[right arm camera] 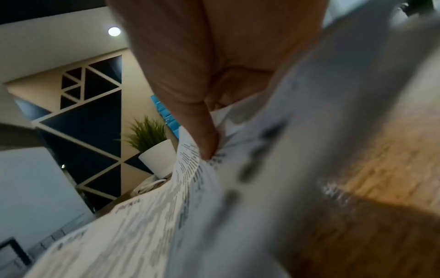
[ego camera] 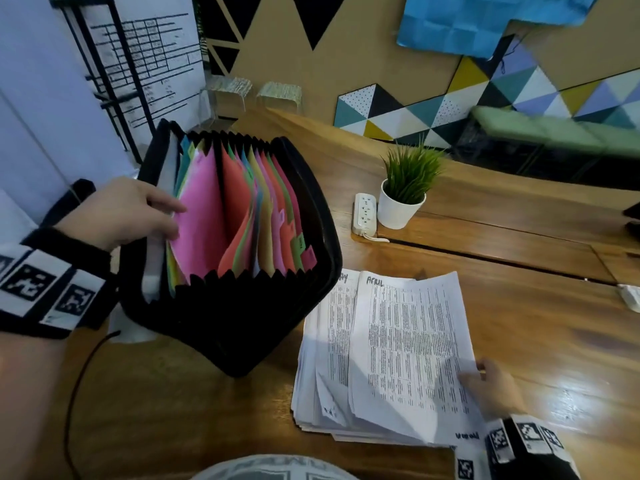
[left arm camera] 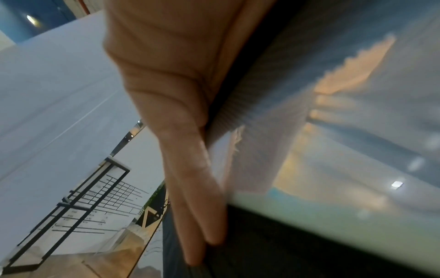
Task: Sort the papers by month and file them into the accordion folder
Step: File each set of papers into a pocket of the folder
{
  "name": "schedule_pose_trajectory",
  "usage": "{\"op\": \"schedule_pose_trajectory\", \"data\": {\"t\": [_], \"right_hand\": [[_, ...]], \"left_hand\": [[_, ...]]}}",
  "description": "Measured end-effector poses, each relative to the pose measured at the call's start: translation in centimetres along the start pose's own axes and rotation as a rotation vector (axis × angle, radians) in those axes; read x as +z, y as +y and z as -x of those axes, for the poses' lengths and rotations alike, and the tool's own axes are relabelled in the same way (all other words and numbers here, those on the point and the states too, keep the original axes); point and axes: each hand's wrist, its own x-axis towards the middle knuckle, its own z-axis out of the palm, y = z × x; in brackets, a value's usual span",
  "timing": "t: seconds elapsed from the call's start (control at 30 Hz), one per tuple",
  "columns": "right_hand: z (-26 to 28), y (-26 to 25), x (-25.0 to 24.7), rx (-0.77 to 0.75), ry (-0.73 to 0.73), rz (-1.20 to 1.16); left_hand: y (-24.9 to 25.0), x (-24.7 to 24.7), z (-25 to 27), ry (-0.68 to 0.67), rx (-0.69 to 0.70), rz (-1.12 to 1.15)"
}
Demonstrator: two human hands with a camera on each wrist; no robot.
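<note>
So the whole thing came down to one sideways hop. The right hand [ego camera: 491, 386] had its fingers [right arm camera: 204, 135] pinching the near right corner of the top sheet [ego camera: 412, 344], the one marked April, peeled up off the stack of papers [ego camera: 322, 375] on the table [ego camera: 519, 323]. The accordion folder [ego camera: 228, 244] stood open just to the left of that stack and a bit further away, its pockets running left to right like a fan, slots facing up.

The left hand [ego camera: 128, 213] was the one at the folder, fingers [ego camera: 169, 202] tucked in near the left end and holding the pink divider [ego camera: 201, 220] back so a gap stayed open there. From the left wrist view those fingers lay straight against the folder's wall, not curled.

My guess: the sheet's long side needed turning upright to drop in. The plant pot [ego camera: 398, 209] and power strip [ego camera: 364, 213] sat well behind the papers, out of the way. The only obstacle looked like the folder's own tall near rim.
</note>
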Motion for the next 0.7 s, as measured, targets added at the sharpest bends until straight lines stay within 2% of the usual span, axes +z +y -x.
{"op": "schedule_pose_trajectory", "data": {"t": [0.13,0.3,0.47,0.6,0.7], "right_hand": [[0.9,0.6,-2.2,-0.063,-0.041,-0.155],[0.9,1.5,-5.6,-0.009,0.076,-0.300],[0.6,2.0,-8.3,-0.002,0.102,-0.562],[0.1,1.9,-9.0,-0.105,-0.007,-0.648],[1.1,-0.5,-9.5,-0.214,-0.219,-0.567]], "left_hand": [[2.6,0.2,0.4,-0.059,-0.005,-0.154],[6.6,4.1,1.9,-0.102,0.135,-0.385],[7.9,8.8,2.9,-0.177,0.138,-0.324],[7.9,10.7,3.4,-0.165,0.149,-0.347],[7.7,11.2,3.8,-0.179,0.142,-0.369]]}}
